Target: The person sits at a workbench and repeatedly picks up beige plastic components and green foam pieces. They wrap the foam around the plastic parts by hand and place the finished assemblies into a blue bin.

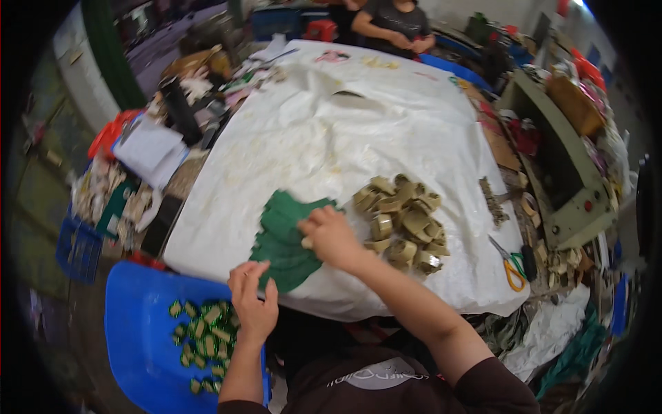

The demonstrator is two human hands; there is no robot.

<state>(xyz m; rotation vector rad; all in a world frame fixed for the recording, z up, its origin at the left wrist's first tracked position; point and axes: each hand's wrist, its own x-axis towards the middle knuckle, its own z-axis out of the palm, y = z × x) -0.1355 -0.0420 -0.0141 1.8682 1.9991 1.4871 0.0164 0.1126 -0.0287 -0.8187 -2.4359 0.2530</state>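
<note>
A fan of dark green, scallop-edged pieces [281, 231], like leather or fabric, lies near the front of the white-covered table. Over its right part is my right hand [332, 240], fingers curled down; a small pale bit shows at the fingertips, too unclear to name. My left hand [252, 300] hovers at the near left edge of the green pieces, thumb and fingers apart, holding nothing I can see. To the right lies a heap of beige rolled bands [407, 219]. Below my left hand, a blue plastic tub [131, 324] holds several small green-and-beige pieces [207, 338].
Orange-handled scissors [514, 270] lie at the table's right edge, near a grey-green machine [565, 159]. A clipboard with papers [150, 150] and scraps crowd the left side. Another person [396, 27] is at the far end. A blue crate [78, 248] stands at far left.
</note>
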